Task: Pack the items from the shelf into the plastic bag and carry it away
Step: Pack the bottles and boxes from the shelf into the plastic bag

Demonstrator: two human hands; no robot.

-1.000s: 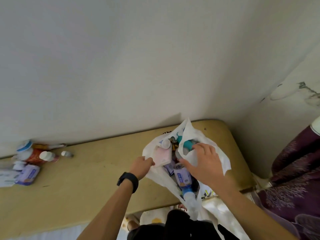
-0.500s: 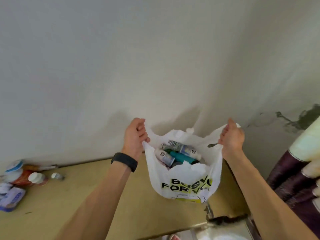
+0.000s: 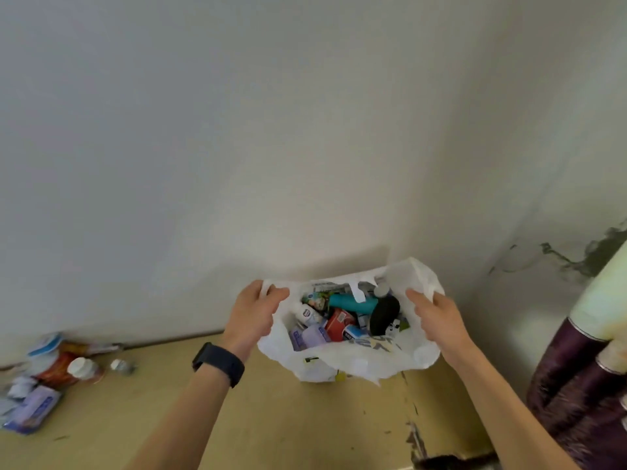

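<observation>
A white plastic bag (image 3: 359, 362) rests on the yellow shelf (image 3: 271, 418) against the wall, its mouth pulled wide. Inside lie several items: a teal bottle (image 3: 353, 302), a red box (image 3: 339, 323), a black round object (image 3: 385, 315) and small white and purple packs. My left hand (image 3: 252, 313), with a black watch on its wrist, grips the bag's left handle. My right hand (image 3: 437, 318) pinches the bag's right edge. More items stay on the shelf at far left: an orange bottle with a white cap (image 3: 73, 369) and a purple pack (image 3: 35, 410).
A plain white wall rises behind the shelf. A purple patterned curtain (image 3: 576, 385) hangs at the right, close to the shelf's worn right end (image 3: 415, 442). A small grey bit (image 3: 120, 365) lies near the left pile.
The bag has come down from being held up by both handles and now sits lower on the shelf with its mouth spread wider. Both hands moved down with it.
</observation>
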